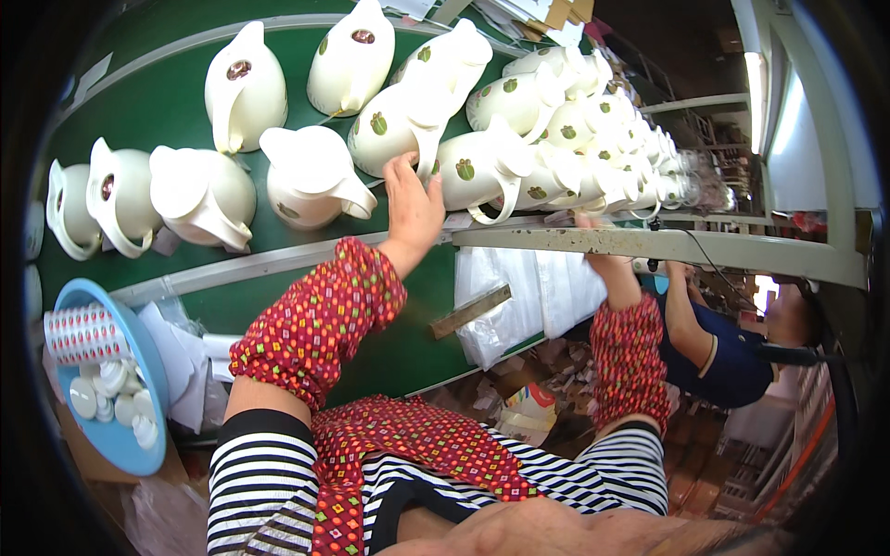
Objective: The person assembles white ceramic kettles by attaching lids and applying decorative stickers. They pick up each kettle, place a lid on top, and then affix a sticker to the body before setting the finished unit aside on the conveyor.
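Note:
My left hand (pixel 414 208) is at the handle of a white jug (pixel 387 125) that bears a green emblem. The handle comes down between the thumb and fingers, which close around its lower end. Beside it on the right stands another white jug (pixel 464 170). My right hand (pixel 603 243) reaches up at the belt's near edge, below a row of white jugs (pixel 540 188). A metal rail crosses that hand, and its fingers are mostly hidden. To the left of my left hand stands one more white jug (pixel 311 176), its handle facing right.
Several more jugs (pixel 193 195) stand on the green belt (pixel 269 241). A worn metal rail (pixel 649 243) runs at right over plastic bags (pixel 505 287) and a flat bar (pixel 470 311). At left, a blue basin (pixel 153 371) holds white lids and a sticker roll. A person (pixel 714 343) works at right.

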A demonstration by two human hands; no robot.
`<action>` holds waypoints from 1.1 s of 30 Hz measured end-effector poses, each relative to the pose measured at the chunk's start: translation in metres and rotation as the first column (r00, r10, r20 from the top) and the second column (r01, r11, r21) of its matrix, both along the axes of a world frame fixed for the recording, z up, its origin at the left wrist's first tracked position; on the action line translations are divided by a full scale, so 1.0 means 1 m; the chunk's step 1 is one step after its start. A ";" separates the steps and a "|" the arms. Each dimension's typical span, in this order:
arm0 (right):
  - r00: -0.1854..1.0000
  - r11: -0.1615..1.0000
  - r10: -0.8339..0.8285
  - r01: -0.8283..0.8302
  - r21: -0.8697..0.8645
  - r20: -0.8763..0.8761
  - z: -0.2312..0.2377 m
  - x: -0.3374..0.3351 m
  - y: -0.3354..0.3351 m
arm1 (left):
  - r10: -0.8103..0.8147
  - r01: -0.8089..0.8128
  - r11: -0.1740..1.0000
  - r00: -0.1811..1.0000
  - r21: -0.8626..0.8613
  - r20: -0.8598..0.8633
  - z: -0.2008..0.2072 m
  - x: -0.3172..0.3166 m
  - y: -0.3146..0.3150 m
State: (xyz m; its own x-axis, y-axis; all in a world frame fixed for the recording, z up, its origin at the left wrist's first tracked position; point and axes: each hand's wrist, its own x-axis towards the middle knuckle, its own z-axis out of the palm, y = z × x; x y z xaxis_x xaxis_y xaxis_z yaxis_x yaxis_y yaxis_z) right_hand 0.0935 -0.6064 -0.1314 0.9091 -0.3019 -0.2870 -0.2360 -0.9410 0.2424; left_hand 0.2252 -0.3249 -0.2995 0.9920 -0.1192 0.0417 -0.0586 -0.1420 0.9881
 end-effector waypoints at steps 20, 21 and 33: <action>0.529 0.474 0.848 -0.768 0.431 0.011 -0.008 0.179 0.033 | -0.251 0.266 0.938 0.964 0.224 -0.092 0.009 -0.008 -0.087; 0.447 0.417 0.894 -0.828 0.376 -0.008 -0.008 0.182 0.034 | -0.244 0.259 0.940 0.965 0.223 -0.095 0.009 -0.009 -0.087; 0.652 0.653 0.747 -0.679 0.337 -0.133 -0.002 0.180 0.050 | -0.250 0.273 0.937 0.960 0.220 -0.125 0.013 -0.006 -0.082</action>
